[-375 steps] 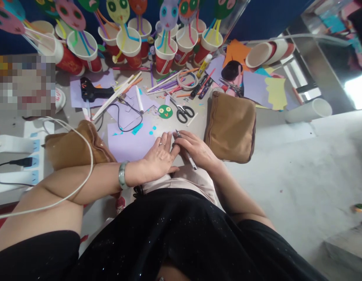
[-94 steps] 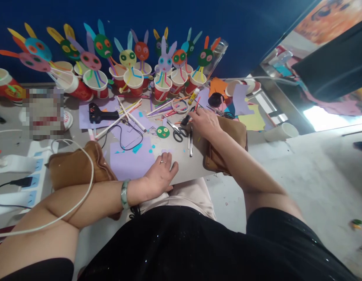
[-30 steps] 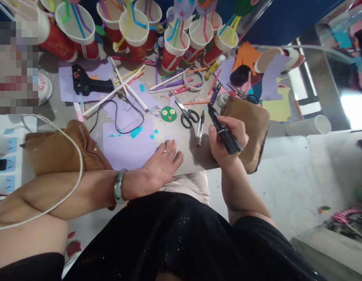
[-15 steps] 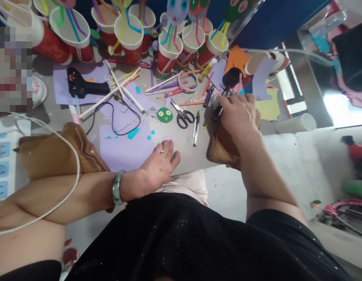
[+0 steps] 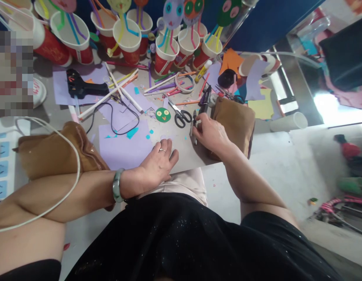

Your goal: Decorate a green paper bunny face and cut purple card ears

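Note:
My left hand [image 5: 157, 164], with a ring on one finger, rests palm down at the table's front edge. Its fingers are stretched out over the corner of a purple paper sheet [image 5: 123, 146], and it holds nothing. My right hand [image 5: 213, 132] is at a pen [image 5: 195, 141] lying on the table, fingertips and thumb curled around its upper part. Left of the pen are black-handled scissors [image 5: 183, 118] and a green paper face [image 5: 163, 114] with yellow eyes. A brown padded pouch [image 5: 235, 125] lies beneath and beside my right wrist.
Red and white paper cups [image 5: 166, 58] with straws and paper faces line the back. A black glue gun [image 5: 87, 86] lies at the left, near another brown pouch [image 5: 57, 152] and a white cable [image 5: 77, 156]. Several pencils, a tape roll [image 5: 185, 90] and paper scraps cover the middle.
My right hand has moved left and towards me, from the dark items at the pouch's far end to the pen. My left hand has stayed in place.

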Tool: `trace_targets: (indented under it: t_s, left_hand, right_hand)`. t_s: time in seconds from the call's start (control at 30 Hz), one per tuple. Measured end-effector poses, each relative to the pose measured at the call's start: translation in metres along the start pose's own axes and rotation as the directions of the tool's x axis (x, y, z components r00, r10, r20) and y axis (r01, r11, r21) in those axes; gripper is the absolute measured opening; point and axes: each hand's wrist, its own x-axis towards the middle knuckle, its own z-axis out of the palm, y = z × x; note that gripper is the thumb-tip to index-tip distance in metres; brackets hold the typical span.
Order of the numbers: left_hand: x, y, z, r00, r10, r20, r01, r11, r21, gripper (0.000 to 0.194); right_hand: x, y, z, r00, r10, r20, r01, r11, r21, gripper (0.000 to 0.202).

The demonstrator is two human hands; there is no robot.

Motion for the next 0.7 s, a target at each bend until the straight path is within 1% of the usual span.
trace_targets:
  t_s: [0.1, 0.17, 0.23, 0.27, 0.3, 0.33, 0.37, 0.4, 0.43, 0.47, 0.5, 0.53, 0.57, 0.6, 0.63, 0.67, 0.7]
  left_hand:
    - [0.0, 0.0, 0.002, 0.999, 0.0, -0.032, 0.001, 1.0, 0.016, 0.091]
    - [-0.001, 0.0, 0.003, 0.999, -0.006, -0.043, 0.008, 1.0, 0.031, 0.09]
    - [-0.001, 0.0, 0.003, 0.999, -0.004, -0.037, 0.006, 0.999, 0.046, 0.09]
    - [-0.002, 0.0, 0.003, 1.0, -0.001, -0.03, 0.002, 0.999, 0.053, 0.09]
    - [-0.002, 0.0, 0.002, 1.0, 0.003, -0.023, -0.002, 0.998, 0.059, 0.09]
    - [-0.002, 0.0, 0.002, 1.0, 0.008, -0.019, -0.007, 0.998, 0.063, 0.089]
    - [-0.002, 0.0, 0.001, 1.0, 0.011, -0.015, -0.01, 0.998, 0.065, 0.089]
    - [-0.002, 0.0, 0.0, 1.0, 0.014, -0.012, -0.014, 0.998, 0.064, 0.088]
    - [-0.001, -0.001, 0.0, 1.0, 0.018, -0.012, -0.017, 0.998, 0.06, 0.087]
    - [-0.001, -0.001, -0.001, 1.0, 0.021, -0.015, -0.02, 0.998, 0.053, 0.087]
    - [-0.001, -0.001, -0.001, 1.0, 0.021, -0.017, -0.021, 0.999, 0.044, 0.086]
    - [0.0, -0.001, -0.001, 1.0, 0.021, -0.019, -0.021, 0.999, 0.037, 0.085]
    - [0.0, -0.001, -0.001, 1.0, 0.02, -0.021, -0.019, 0.999, 0.034, 0.085]
    - [0.001, 0.0, -0.001, 1.0, 0.018, -0.025, -0.017, 0.999, 0.037, 0.084]
    - [0.001, 0.0, 0.0, 1.0, 0.015, -0.027, -0.013, 0.999, 0.043, 0.084]
    - [0.001, 0.001, 0.001, 0.999, 0.012, -0.032, -0.01, 0.999, 0.048, 0.083]
    - [0.001, 0.001, 0.002, 0.999, 0.009, -0.041, -0.007, 0.999, 0.052, 0.082]
  right_hand:
    - [0.002, 0.001, 0.007, 0.998, 0.06, -0.015, -0.06, 0.998, -0.018, 0.042]
    - [0.002, 0.003, 0.007, 0.995, 0.071, -0.071, -0.071, 0.997, 0.01, 0.041]
    - [-0.003, 0.005, 0.005, 0.984, 0.039, -0.172, -0.018, 0.992, 0.123, 0.033]
    - [-0.007, 0.005, 0.005, 0.973, 0.018, -0.23, 0.035, 0.975, 0.222, 0.027]
    - [-0.012, 0.004, 0.005, 0.96, 0.0, -0.281, 0.101, 0.932, 0.347, 0.021]
    - [-0.017, 0.002, 0.005, 0.951, -0.012, -0.309, 0.171, 0.853, 0.493, 0.015]
    - [-0.021, -0.001, 0.006, 0.95, -0.025, -0.311, 0.23, 0.728, 0.645, 0.012]
    - [-0.025, -0.005, 0.009, 0.956, -0.043, -0.289, 0.262, 0.564, 0.783, 0.015]
    - [-0.027, -0.009, 0.011, 0.965, -0.068, -0.252, 0.258, 0.386, 0.886, 0.021]
    - [-0.028, -0.013, 0.015, 0.972, -0.1, -0.212, 0.23, 0.225, 0.947, 0.029]
    - [-0.028, -0.018, 0.019, 0.975, -0.131, -0.182, 0.196, 0.107, 0.975, 0.037]
    - [-0.026, -0.022, 0.023, 0.974, -0.152, -0.168, 0.176, 0.04, 0.984, 0.043]
    - [-0.024, -0.025, 0.028, 0.973, -0.154, -0.175, 0.181, 0.027, 0.983, 0.047]
    - [-0.022, -0.028, 0.033, 0.97, -0.14, -0.2, 0.21, 0.056, 0.976, 0.049]
    - [-0.021, -0.03, 0.039, 0.962, -0.114, -0.249, 0.261, 0.114, 0.958, 0.05]
    - [-0.02, -0.032, 0.044, 0.943, -0.083, -0.322, 0.332, 0.188, 0.924, 0.05]
    - [-0.02, -0.032, 0.049, 0.912, -0.052, -0.407, 0.405, 0.275, 0.872, 0.048]
